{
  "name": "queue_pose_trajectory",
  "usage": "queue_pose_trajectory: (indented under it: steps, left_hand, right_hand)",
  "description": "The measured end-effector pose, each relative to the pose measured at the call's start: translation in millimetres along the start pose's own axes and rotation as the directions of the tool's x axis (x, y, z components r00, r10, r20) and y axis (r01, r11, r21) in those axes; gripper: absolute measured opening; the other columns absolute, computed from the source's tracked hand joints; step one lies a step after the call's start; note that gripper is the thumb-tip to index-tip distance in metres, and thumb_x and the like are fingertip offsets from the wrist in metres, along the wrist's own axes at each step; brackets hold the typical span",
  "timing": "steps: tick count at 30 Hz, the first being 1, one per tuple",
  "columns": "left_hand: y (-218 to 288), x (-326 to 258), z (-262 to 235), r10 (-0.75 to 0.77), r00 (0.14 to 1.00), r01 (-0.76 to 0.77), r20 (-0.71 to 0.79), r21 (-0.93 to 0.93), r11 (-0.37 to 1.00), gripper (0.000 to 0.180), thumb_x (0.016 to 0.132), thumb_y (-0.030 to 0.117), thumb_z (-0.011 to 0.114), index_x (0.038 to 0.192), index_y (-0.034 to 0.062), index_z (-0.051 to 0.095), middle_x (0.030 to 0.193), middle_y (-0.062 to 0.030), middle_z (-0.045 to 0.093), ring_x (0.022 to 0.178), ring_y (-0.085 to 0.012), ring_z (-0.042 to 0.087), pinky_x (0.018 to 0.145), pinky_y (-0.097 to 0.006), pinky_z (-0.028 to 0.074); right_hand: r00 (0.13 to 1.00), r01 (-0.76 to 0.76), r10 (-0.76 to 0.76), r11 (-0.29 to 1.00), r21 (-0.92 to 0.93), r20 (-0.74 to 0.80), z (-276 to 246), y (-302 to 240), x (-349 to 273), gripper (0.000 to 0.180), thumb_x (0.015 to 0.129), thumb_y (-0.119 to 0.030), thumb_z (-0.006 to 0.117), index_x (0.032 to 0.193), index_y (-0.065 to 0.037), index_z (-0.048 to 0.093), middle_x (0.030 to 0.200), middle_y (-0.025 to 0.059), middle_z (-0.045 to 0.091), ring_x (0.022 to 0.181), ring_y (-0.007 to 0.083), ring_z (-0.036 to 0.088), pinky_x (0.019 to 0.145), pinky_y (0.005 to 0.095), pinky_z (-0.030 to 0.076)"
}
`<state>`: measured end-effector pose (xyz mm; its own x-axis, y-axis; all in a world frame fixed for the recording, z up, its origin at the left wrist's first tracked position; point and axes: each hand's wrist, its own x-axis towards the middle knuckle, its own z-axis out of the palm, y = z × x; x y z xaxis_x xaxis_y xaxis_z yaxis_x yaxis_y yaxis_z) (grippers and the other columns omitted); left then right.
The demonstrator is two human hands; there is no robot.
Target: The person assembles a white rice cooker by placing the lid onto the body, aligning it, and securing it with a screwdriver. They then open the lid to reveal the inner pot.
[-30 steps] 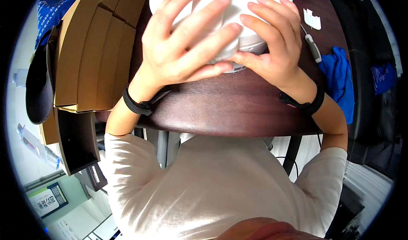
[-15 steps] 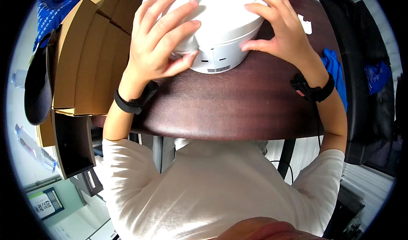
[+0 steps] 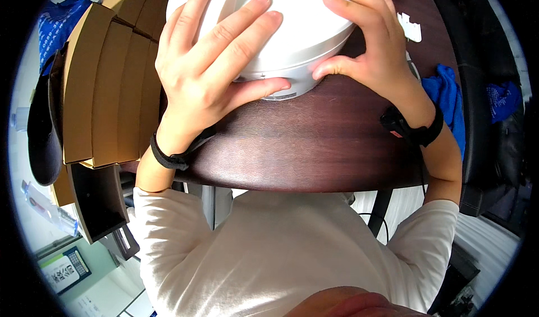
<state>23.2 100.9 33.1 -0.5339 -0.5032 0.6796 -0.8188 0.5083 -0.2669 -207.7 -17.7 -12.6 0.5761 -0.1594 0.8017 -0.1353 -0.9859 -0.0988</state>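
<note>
A round white plastic appliance (image 3: 303,42) stands at the far side of the dark table, cut off by the upper edge of the view. What kind of appliance it is does not show. My left hand (image 3: 216,53) is spread over its left top, with the thumb along its front wall. On the right, my right hand (image 3: 370,36) curves around the rim, its thumb low on the side and its fingertips on the top. A seam runs around the appliance below its top. Both wrists wear black straps.
The brown wood-look table (image 3: 314,143) curves along my front. Cardboard boxes (image 3: 106,87) and a black cap (image 3: 45,126) stand to the left. On the right lie a blue cloth (image 3: 446,101) and a small white piece (image 3: 411,28), beside a black sofa (image 3: 477,109).
My left hand has slid down and right; its thumb now crosses the appliance's front, covering the dark slots seen earlier. The right hand keeps nearly the same place. The whole view has shifted slightly.
</note>
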Motion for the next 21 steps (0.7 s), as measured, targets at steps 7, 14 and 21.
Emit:
queue_pose_trajectory:
  steps: [7, 14, 21]
  left_hand:
    - [-1, -8, 1, -0.038, 0.999, 0.038, 0.031, 0.009, 0.999, 0.067, 0.067, 0.048, 0.082, 0.118, 0.0069, 0.07, 0.123, -0.0099, 0.069, 0.13, -0.0438, 0.051, 0.107, -0.049, 0.043]
    - [8, -6, 3, -0.151, 0.988, 0.146, 0.035, 0.111, 0.983, 0.089, 0.067, 0.067, 0.077, 0.13, 0.0072, 0.057, 0.136, -0.0139, 0.056, 0.132, -0.047, 0.044, 0.101, -0.056, 0.038]
    - [-1, -8, 12, -0.152, 0.988, 0.155, -0.04, 0.066, 0.986, 0.081, 0.064, 0.059, 0.083, 0.124, 0.0066, 0.063, 0.13, -0.0108, 0.063, 0.134, -0.0457, 0.043, 0.104, -0.056, 0.037]
  right_hand:
    - [0.998, 0.049, -0.052, 0.995, -0.083, -0.038, 4, 1, -4, 0.078, 0.062, -0.047, 0.086, 0.125, -0.008, 0.059, 0.129, 0.0131, 0.057, 0.127, 0.0352, 0.05, 0.108, 0.0526, 0.04]
    - [0.98, -0.101, 0.075, 0.986, -0.135, -0.186, 23, -32, 3, 0.077, 0.052, -0.04, 0.085, 0.122, -0.016, 0.064, 0.127, 0.0073, 0.057, 0.127, 0.0298, 0.048, 0.11, 0.0467, 0.041]
    - [0.994, -0.001, -0.014, 0.99, -0.144, -0.104, 16, -27, 6, 0.085, 0.062, -0.043, 0.085, 0.132, -0.008, 0.052, 0.131, 0.0115, 0.054, 0.127, 0.0295, 0.049, 0.111, 0.0448, 0.04]
